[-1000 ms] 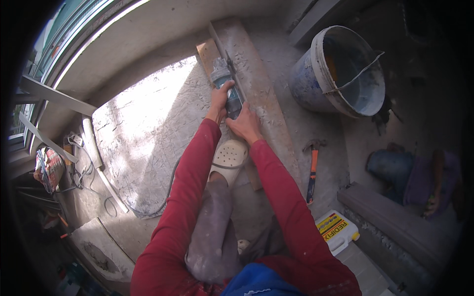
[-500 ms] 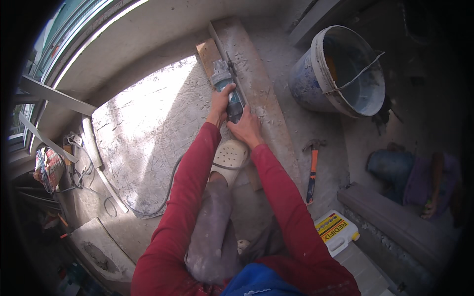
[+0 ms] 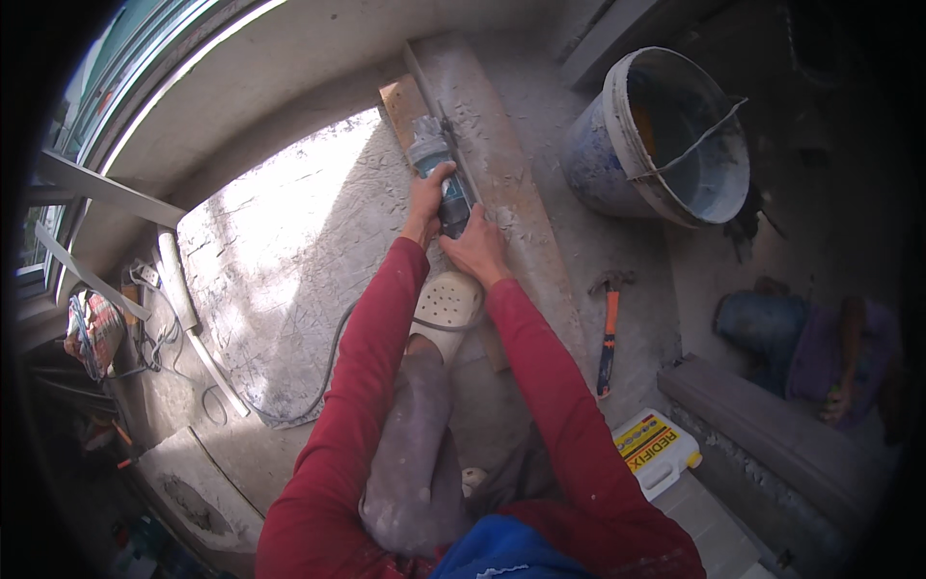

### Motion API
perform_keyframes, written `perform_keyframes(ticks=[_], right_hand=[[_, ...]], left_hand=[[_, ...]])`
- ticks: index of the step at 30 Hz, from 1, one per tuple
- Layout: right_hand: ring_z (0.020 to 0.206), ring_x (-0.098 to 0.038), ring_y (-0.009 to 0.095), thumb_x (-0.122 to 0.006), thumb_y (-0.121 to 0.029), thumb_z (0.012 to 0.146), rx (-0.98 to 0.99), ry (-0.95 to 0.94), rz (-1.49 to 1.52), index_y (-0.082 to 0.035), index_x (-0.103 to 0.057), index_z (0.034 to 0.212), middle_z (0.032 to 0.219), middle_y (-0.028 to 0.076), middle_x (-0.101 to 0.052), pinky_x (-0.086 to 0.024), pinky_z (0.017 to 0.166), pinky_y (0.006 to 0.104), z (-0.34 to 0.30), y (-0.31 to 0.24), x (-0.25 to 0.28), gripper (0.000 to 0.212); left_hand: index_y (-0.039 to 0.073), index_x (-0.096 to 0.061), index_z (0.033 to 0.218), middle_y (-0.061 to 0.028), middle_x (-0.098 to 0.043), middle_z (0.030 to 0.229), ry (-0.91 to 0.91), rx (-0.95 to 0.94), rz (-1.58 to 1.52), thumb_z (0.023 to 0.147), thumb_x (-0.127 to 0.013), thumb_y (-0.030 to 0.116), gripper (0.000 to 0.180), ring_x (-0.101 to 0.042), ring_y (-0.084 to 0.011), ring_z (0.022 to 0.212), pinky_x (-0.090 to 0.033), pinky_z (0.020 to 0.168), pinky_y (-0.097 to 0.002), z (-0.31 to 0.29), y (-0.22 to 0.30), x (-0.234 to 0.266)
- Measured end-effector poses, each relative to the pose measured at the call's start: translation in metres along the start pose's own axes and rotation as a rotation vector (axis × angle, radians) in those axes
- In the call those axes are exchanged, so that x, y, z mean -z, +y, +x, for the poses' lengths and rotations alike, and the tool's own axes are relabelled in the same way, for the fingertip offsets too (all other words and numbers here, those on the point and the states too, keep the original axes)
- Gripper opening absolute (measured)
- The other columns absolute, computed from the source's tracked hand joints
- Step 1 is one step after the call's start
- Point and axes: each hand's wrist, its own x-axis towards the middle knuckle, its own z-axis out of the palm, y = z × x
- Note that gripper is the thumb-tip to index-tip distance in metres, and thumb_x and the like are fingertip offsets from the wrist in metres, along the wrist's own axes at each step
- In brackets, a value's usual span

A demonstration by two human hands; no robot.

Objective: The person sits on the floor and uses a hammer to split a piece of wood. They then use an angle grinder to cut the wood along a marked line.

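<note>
— So, how many of each thing were there?

— One power tool (image 3: 442, 183), one long grey slab (image 3: 497, 183), one wooden board (image 3: 402, 102) beside it, one hammer (image 3: 607, 328) with an orange handle, one bucket (image 3: 656, 135), one yellow-and-white container (image 3: 656, 449) at the lower right.

— And the hands?

— Two, both closed round the tool: the left hand (image 3: 424, 198) gripped its side, the right hand (image 3: 475, 253) held the rear end.

— How did the tool look?

— Blue-grey body, dusty, a pale grey head at the far end. It lay along the left edge of the slab, between the slab and the board, just beyond a white perforated clog (image 3: 446, 307).

— Any cord?

— One dark cable (image 3: 328, 372) curved over the dusty floor (image 3: 280, 261).

— What was in the bucket?

— Grey residue smeared on the walls, an orange patch inside; its wire handle lay across the rim. What the yellow-and-white container held I could not tell.
</note>
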Motion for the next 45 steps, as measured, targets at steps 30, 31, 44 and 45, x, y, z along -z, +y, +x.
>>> perform_keyframes(ticks=[30,31,44,45], right_hand=[[0.098,-0.070,0.051,-0.080,-0.037,0.074,0.042,0.045,0.014,0.006,-0.049,0.119,0.100,0.034,-0.071,-0.055,0.087,0.0560,-0.003,0.010,-0.009,0.069],[0.098,-0.070,0.051,-0.080,-0.038,0.075,0.044,0.045,0.013,0.006,-0.049,0.119,0.100,0.034,-0.071,-0.055,0.087,0.0562,-0.004,0.011,-0.009,0.069],[0.098,-0.070,0.051,-0.078,-0.040,0.075,0.032,0.038,0.003,0.007,-0.051,0.126,0.101,0.034,-0.071,-0.055,0.089,0.0545,-0.006,0.011,-0.009,0.074],[0.099,-0.070,0.051,-0.078,-0.039,0.075,0.030,0.033,0.010,0.007,-0.050,0.124,0.101,0.034,-0.071,-0.055,0.089,0.0550,-0.005,0.011,-0.009,0.073]], left_hand=[[-0.001,-0.070,0.112,-0.0106,-0.076,0.093,-0.022,-0.009,-0.039,0.090,-0.075,0.022,0.032,-0.072,-0.0195,0.074,-0.059,0.069,-0.0347,-0.004,-0.006,0.000],[0.000,-0.069,0.112,-0.0106,-0.076,0.094,-0.012,0.007,-0.037,0.090,-0.075,0.022,0.032,-0.072,-0.0193,0.074,-0.059,0.069,-0.0346,-0.005,-0.007,0.000],[0.000,-0.069,0.112,-0.0104,-0.076,0.096,-0.064,0.024,-0.008,0.091,-0.073,0.024,0.032,-0.072,-0.0191,0.075,-0.059,0.070,-0.0347,-0.008,-0.005,0.002],[0.000,-0.069,0.112,-0.0107,-0.076,0.097,-0.069,0.029,-0.011,0.091,-0.073,0.025,0.033,-0.072,-0.0192,0.075,-0.059,0.070,-0.0348,-0.008,-0.005,0.002]])
